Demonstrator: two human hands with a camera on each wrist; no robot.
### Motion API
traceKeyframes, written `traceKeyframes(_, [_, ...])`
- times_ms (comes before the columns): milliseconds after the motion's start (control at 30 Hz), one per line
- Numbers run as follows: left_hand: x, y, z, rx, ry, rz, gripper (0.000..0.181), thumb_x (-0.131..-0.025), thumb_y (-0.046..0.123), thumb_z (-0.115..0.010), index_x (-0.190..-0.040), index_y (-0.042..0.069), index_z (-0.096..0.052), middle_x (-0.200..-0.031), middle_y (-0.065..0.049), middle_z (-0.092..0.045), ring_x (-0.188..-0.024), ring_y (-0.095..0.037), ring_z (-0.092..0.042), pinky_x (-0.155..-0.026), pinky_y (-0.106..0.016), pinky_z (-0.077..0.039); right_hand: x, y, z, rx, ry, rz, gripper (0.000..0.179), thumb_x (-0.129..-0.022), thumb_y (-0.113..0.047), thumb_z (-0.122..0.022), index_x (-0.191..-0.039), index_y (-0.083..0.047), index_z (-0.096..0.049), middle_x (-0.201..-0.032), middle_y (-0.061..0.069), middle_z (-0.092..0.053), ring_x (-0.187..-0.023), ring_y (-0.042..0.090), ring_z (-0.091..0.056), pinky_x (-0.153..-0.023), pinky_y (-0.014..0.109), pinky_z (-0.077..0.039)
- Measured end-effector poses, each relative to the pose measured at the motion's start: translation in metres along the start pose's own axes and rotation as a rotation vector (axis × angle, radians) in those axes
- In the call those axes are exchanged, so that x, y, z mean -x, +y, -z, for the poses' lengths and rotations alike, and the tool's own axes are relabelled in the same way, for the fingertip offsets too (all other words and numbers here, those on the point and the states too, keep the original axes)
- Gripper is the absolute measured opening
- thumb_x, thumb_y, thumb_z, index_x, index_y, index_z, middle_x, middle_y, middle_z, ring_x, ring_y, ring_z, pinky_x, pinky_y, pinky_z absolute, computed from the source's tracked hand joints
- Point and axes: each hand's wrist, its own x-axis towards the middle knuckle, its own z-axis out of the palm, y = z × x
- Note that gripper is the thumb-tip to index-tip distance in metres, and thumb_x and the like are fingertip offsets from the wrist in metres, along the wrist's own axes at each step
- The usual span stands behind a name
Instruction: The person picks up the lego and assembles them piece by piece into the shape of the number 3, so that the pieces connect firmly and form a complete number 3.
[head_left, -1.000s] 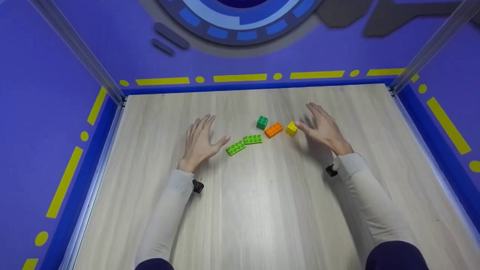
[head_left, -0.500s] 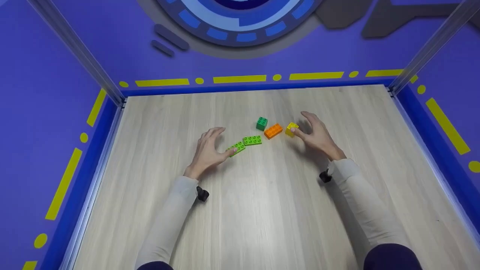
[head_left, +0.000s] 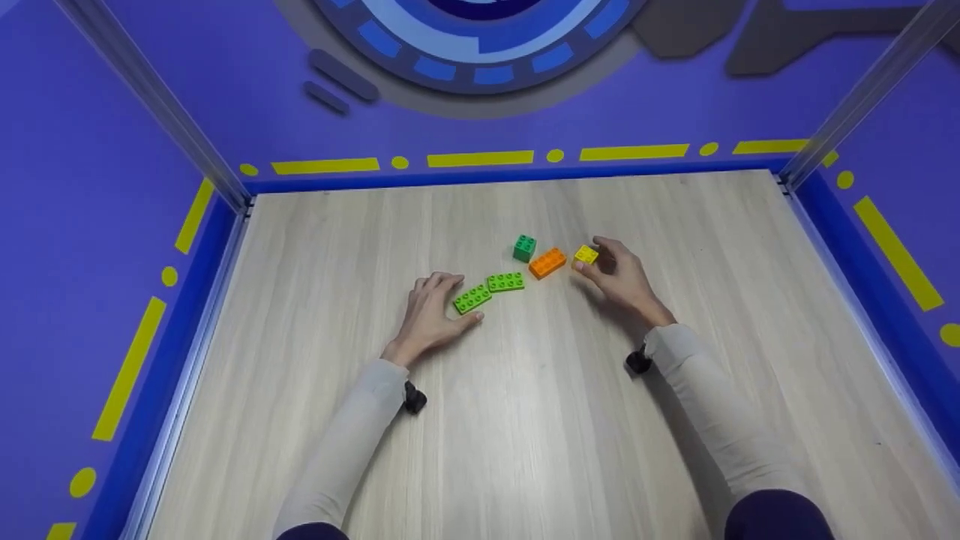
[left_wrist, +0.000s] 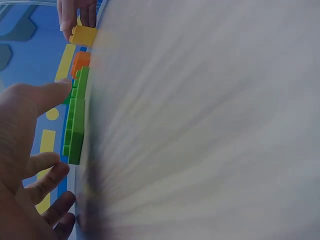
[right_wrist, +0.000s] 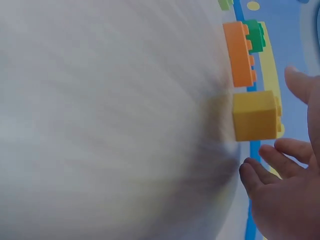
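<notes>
My left hand (head_left: 433, 316) is spread beside a flat light green brick (head_left: 472, 299), thumb on its near side and fingers at its left. In the left wrist view a gap shows between the fingers (left_wrist: 47, 185) and this brick (left_wrist: 75, 132). My right hand (head_left: 628, 283) curves around a small yellow brick (head_left: 586, 256). The thumb overlaps that brick in the head view, while the right wrist view shows space between the yellow brick (right_wrist: 255, 116) and the fingers (right_wrist: 282, 160). Neither hand grips anything.
A second light green brick (head_left: 505, 281) lies end to end with the first. An orange brick (head_left: 547, 263) and a dark green brick (head_left: 524, 247) lie between the hands on the wooden table (head_left: 495, 420). Blue panels (head_left: 480, 135) wall the table's back and sides.
My left hand has moved right and nearer the body, coming around the light green brick. My right hand has moved left to the yellow brick. The bricks stay in place.
</notes>
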Motion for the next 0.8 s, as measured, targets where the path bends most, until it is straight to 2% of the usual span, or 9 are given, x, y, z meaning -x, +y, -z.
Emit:
traceKeyframes(367, [-0.0019,-0.0026,-0.0074,0.026,-0.011,0.022,0.064,-0.093,0.046,-0.082,-0.146,0.012,-0.066,-0.136,-0.007,-0.060,-0.122,-0.030,-0.047,-0.105,-0.050,-0.034,0.0013,0.0066,-0.0112,-0.109,0.085,-0.016,0.063,-0.101,-0.031,-0.077,-0.152,0.001,-0.056,-0.150,0.022,-0.059,-0.137,0.037,-0.058,-0.117,0.050,-0.046])
traceKeyframes(567, [-0.0045,-0.0018,-0.0087,0.035,0.001,0.036,0.057,-0.094,0.042,-0.082,-0.141,0.012,-0.071,-0.128,-0.005,-0.064,-0.111,-0.026,-0.048,-0.099,-0.047,-0.036,0.0011,0.0084,-0.0112,-0.112,0.094,-0.016,0.057,-0.102,-0.023,-0.076,-0.149,0.003,-0.059,-0.145,0.024,-0.063,-0.133,0.039,-0.061,-0.113,0.049,-0.050])
traceKeyframes(800, [-0.0064,-0.0011,-0.0088,0.036,0.008,0.026,0.051,-0.096,0.037,-0.082,-0.139,0.011,-0.072,-0.125,-0.006,-0.065,-0.110,-0.028,-0.051,-0.098,-0.047,-0.038,0.0000,0.0080,-0.0099,-0.094,0.108,-0.039,0.053,-0.101,-0.026,-0.077,-0.146,-0.001,-0.063,-0.141,0.019,-0.067,-0.126,0.034,-0.065,-0.109,0.047,-0.053])
